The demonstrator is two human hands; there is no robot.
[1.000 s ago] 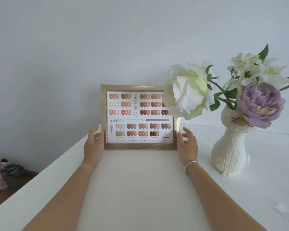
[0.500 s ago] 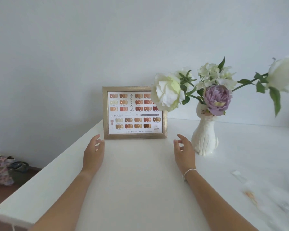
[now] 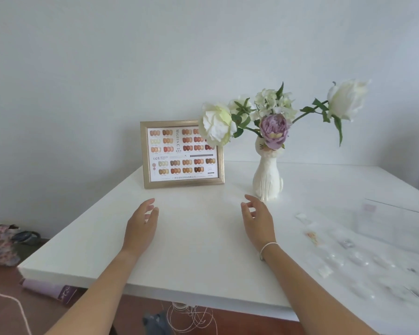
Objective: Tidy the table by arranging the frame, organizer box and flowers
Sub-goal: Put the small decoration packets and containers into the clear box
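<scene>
A gold frame (image 3: 183, 183) with a nail-colour chart stands upright near the table's far left corner, against the wall. To its right a white cat-shaped vase (image 3: 267, 180) holds white and purple flowers (image 3: 273, 128); one white bloom overlaps the frame's upper right corner. My left hand (image 3: 142, 224) and my right hand (image 3: 258, 220) hover above the white table (image 3: 198, 250) in front of the frame, fingers apart, holding nothing. A clear organizer box (image 3: 397, 223) lies blurred at the right.
Several small clear packets (image 3: 348, 252) are scattered on the table's right part. On the floor to the left lie a patterned bag (image 3: 0, 245) and a purple box (image 3: 49, 290). String (image 3: 191, 315) hangs below the table's near edge.
Both hands let go of the frame and pulled back toward me. The frame stays standing. The view backed away and turned right, showing more of the table.
</scene>
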